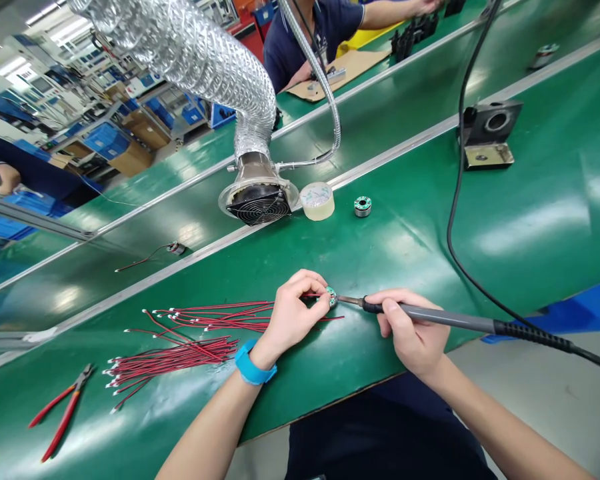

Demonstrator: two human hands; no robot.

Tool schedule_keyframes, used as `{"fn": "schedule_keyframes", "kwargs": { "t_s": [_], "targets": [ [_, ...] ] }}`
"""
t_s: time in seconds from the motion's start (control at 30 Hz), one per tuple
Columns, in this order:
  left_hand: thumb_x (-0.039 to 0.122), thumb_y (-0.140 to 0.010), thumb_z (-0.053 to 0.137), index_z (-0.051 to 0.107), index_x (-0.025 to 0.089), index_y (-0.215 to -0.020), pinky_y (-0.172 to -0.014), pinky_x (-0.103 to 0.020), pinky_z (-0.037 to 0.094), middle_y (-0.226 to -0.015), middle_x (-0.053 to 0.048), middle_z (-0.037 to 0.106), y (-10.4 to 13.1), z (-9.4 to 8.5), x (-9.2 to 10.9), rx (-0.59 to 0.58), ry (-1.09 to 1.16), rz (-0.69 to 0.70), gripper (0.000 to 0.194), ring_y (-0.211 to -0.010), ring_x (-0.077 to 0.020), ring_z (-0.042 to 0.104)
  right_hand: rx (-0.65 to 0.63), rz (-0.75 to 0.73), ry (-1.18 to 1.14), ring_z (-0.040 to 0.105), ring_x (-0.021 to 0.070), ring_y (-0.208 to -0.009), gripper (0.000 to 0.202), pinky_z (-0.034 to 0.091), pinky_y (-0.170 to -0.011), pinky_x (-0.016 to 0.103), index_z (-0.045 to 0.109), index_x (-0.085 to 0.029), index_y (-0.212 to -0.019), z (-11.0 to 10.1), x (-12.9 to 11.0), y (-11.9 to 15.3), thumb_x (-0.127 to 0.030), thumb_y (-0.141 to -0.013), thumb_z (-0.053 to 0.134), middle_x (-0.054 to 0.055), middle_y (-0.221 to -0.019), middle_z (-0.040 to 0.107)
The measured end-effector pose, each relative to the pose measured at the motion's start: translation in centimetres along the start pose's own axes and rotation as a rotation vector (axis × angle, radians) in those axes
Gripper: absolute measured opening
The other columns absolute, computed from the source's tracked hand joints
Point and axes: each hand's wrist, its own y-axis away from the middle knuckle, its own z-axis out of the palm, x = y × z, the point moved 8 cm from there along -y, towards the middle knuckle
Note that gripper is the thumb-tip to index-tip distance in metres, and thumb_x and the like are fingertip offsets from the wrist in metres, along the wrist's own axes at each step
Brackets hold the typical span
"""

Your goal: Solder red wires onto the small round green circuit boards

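My right hand [415,330] is closed around the grey handle of a soldering iron [430,316]. Its metal tip touches or nearly touches a small round part with a green circuit board [333,297]. On the other side of that part, my left hand [300,310] is closed in a pinch, with a red wire [310,295] between thumb and fingers. Those fingers partly cover the round part, so the exact joint is hidden. Several red and black wires with white connectors [180,357] lie in bundles beside and beneath my left hand.
Red-handled cutters [65,413] lie at left. Beyond my hands are a tape roll [317,201], another round part [363,207] and a fume fan [260,200] on a foil duct. A metal stand [490,133] and the iron's cable [455,200] are at right. A co-worker [315,33] sits opposite.
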Motion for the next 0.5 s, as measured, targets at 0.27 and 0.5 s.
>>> {"fn": "schedule_keyframes", "kwargs": {
  "t_s": [0.27, 0.5],
  "targets": [
    [0.016, -0.086, 0.071, 0.067, 0.021, -0.074, -0.074, -0.030, 0.051, -0.092, -0.004, 0.070, 0.07, 0.05, 0.05, 0.011, -0.006, 0.008, 0.013, -0.085, -0.0161, 0.066, 0.000, -0.013, 0.023, 0.062, 0.0133, -0.052, 0.022, 0.053, -0.056, 0.026, 0.077, -0.020, -0.096, 0.06, -0.16, 0.09, -0.024, -0.103, 0.056, -0.001, -0.063, 0.065],
    [0.015, -0.085, 0.072, 0.067, 0.020, -0.074, -0.076, -0.030, 0.051, -0.093, -0.004, 0.069, 0.17, 0.08, 0.15, 0.015, -0.008, 0.023, 0.013, -0.086, -0.0160, 0.066, 0.067, 0.032, -0.057, 0.054, 0.0119, -0.043, 0.023, 0.044, -0.046, 0.025, 0.076, -0.018, -0.096, -0.54, 0.02, 0.16, -0.026, -0.104, 0.056, -0.003, -0.056, 0.059]
  ]
}}
